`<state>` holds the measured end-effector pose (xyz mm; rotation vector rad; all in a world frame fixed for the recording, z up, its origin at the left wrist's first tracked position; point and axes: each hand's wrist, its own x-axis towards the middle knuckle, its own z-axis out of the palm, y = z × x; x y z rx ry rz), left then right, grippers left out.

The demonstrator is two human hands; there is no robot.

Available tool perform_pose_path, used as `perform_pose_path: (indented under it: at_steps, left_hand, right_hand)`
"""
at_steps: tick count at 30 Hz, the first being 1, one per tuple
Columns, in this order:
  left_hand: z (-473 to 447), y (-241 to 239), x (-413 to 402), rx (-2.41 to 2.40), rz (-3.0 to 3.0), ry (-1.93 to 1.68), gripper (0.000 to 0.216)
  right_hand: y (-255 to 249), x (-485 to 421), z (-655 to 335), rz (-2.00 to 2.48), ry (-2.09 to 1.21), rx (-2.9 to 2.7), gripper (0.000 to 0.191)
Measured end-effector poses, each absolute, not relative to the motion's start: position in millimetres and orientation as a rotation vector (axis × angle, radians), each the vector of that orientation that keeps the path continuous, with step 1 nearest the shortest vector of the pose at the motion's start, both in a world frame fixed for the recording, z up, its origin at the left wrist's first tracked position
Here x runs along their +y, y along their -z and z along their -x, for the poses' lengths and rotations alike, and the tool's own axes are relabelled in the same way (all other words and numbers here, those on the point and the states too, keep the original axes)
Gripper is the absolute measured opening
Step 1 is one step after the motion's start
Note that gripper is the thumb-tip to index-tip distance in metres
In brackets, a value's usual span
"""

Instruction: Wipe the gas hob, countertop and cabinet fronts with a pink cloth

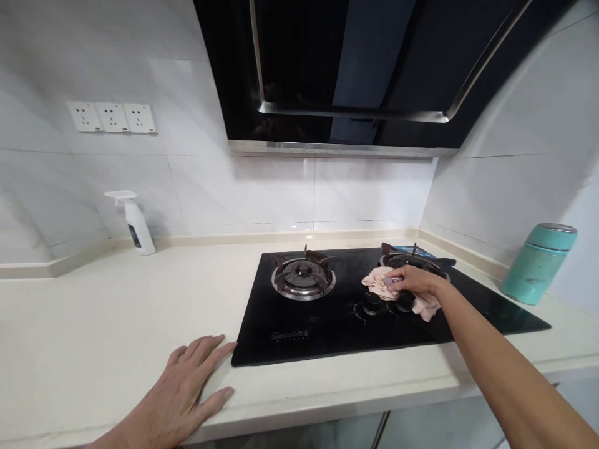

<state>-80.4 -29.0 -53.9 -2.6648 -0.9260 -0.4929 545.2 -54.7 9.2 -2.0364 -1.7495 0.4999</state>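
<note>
My right hand [412,280] grips a crumpled pale pink cloth [377,282] on the black glass gas stove [322,327]. The cloth lies behind the two black control knobs [372,303], and one end hangs out beside the right knob. Just behind my right hand is the right burner [406,260], partly covered by the hand and cloth. The left burner [304,274] shows in full with its dark pan support. My left hand [187,386] lies flat on the white countertop [116,324], fingers spread, its index fingertip at the stove's front left corner.
A black range hood [341,75] hangs low over the stove. At the back left stands a white spray bottle [136,224]. On the right, a turquoise flask [538,265] stands near the side wall. Three wall sockets [112,117] sit at upper left.
</note>
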Motion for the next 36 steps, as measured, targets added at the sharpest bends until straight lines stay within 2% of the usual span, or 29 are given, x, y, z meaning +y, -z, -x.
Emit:
perform_pose_path:
  at_steps: [5, 12, 18, 27, 36]
  left_hand:
    - [81, 50, -31, -0.896, 2.64, 0.512, 0.063]
    - [79, 48, -33, -0.936, 2.68, 0.49, 0.064]
    - [75, 47, -35, -1.012, 2.729, 0.471, 0.058]
    - [68, 40, -40, -1.105, 2.752, 0.487, 0.057]
    - [65, 35, -44, -1.133, 2.768, 0.479, 0.057]
  right_hand:
    - [-12, 6, -508, 2.098, -0.527, -1.887, 0.052]
    - [-22, 60, -468, 2.303, -0.358, -1.967, 0.041]
    - [-40, 30, -433, 2.352, -0.236, -2.179, 0.039]
    - [-45, -26, -376, 2.16, -0.18, -2.439, 0.035]
    - [-25, -64, -353, 1.935, 0.019, -2.396, 0.013]
